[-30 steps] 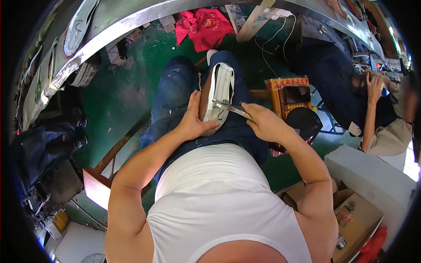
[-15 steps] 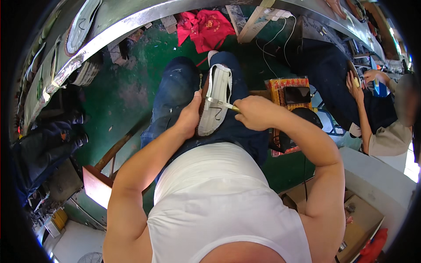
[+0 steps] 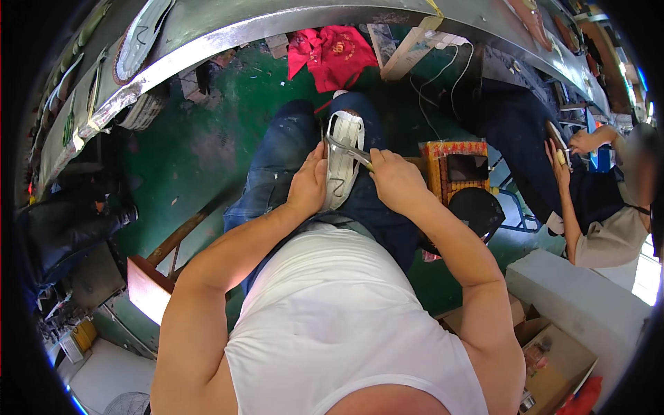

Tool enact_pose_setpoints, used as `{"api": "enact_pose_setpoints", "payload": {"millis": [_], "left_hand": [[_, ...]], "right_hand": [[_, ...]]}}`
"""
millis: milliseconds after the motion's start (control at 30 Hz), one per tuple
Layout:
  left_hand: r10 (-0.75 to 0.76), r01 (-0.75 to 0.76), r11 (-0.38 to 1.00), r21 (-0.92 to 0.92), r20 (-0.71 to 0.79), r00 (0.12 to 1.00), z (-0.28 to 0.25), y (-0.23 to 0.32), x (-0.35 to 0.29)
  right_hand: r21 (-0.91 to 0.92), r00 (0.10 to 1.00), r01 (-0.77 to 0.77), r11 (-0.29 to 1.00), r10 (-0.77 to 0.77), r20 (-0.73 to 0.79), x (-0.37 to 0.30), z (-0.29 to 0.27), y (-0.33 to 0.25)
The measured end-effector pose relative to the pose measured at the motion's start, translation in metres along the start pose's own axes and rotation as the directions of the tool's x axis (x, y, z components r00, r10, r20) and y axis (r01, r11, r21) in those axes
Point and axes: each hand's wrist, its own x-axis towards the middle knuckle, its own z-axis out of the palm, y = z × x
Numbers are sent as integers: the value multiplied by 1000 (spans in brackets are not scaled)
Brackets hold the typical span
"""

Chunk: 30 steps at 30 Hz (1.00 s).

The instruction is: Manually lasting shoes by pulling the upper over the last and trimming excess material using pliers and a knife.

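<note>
Across my thighs lies a shoe (image 3: pixel 342 171), sole side up, with a pale bottom, a white rim and a dark curved mark near the end closest to me. My left hand (image 3: pixel 309 181) is closed on its left side, fingers along the edge. The fingers of my right hand (image 3: pixel 400 181) wrap round the yellowish handle of metal lasting pliers (image 3: pixel 353 152). The curved head of the pliers reaches across the shoe to its left edge, close to my left fingertips. Whether the jaws grip the edge is too small to tell.
A metal-edged bench (image 3: pixel 277 25) curves across the far side, with another shoe bottom (image 3: pixel 140 43) on it. A red cloth (image 3: pixel 332 57) lies on the green floor. To the right, a phone (image 3: pixel 467 167) rests on an orange-patterned surface. Further right a co-worker's hands (image 3: pixel 557 160) hold something.
The pliers' head has moved from the middle of the shoe toward its far end and left edge. My right hand has turned with it. The shoe sits at a slightly different tilt.
</note>
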Motion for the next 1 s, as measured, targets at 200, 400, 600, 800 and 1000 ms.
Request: {"api": "enact_pose_setpoints", "payload": {"millis": [200, 400, 600, 800, 1000], "left_hand": [[62, -109, 979, 170, 259, 964, -13, 10, 2], [8, -106, 963, 248, 367, 930, -24, 25, 14], [-122, -82, 926, 370, 494, 861, -32, 44, 23], [-228, 231, 973, 13, 245, 942, -25, 4, -9], [-329, 427, 879, -214, 377, 866, -28, -4, -11]], "right_hand": [[229, 949, -289, 930, 246, 196, -17, 11, 18], [430, 934, -249, 867, 97, 345, 7, -30, 38], [278, 879, -369, 887, 236, 414, 33, -6, 26], [320, 893, -344, 883, 202, 402, 19, -15, 21], [456, 934, -254, 853, 94, 345, -7, -3, -1]]}}
